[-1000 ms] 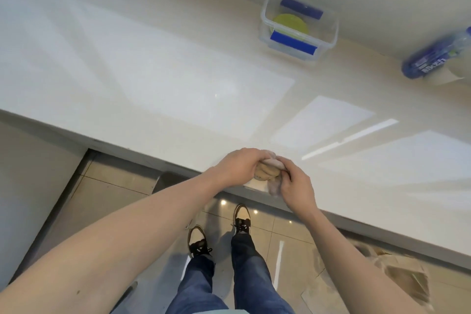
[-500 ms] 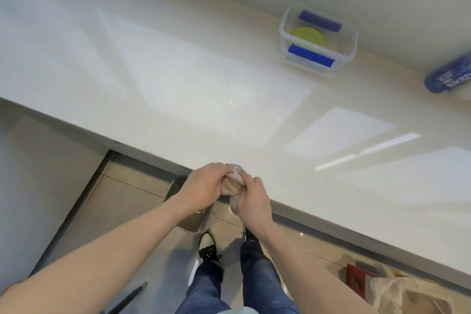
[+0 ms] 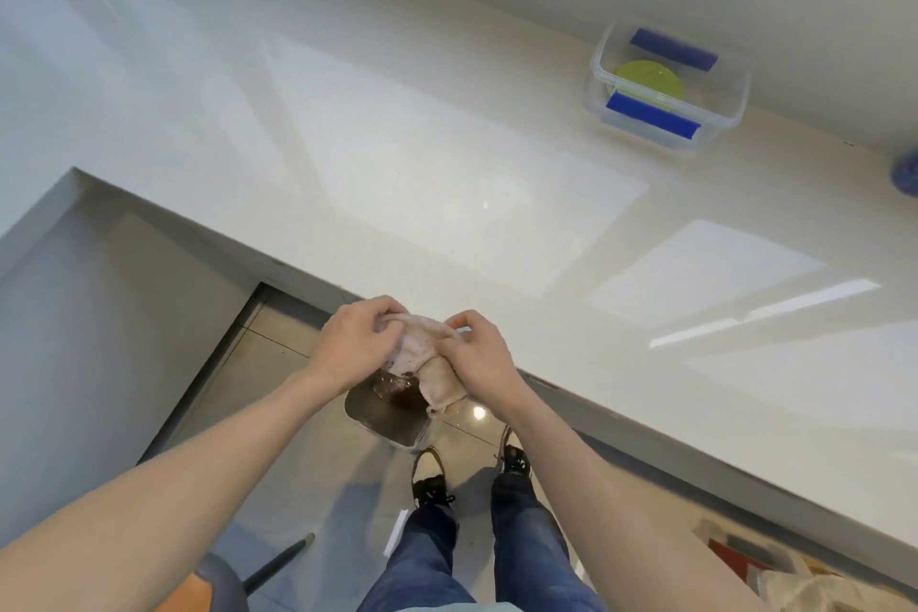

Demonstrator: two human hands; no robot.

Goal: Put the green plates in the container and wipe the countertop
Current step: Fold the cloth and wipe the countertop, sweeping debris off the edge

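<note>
1. The cloth (image 3: 422, 353) is clamped between the left hand (image 3: 355, 345) and right hand (image 3: 479, 358), now shifted off the countertop (image 3: 447, 174) edge over a metal bin (image 3: 387, 408) on the floor.
2. Wringing is judged underway; wiping seems nearly done.
3. The green plates (image 3: 648, 80) are seen inside the clear container (image 3: 668, 87).

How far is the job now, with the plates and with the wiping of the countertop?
Done, it seems: a green plate lies inside the clear container, and no plate remains on the countertop. In hand: the left hand and right hand hold a cloth over a bin on the floor, apparently wringing it. Whether any wiping is left cannot be told.
</note>
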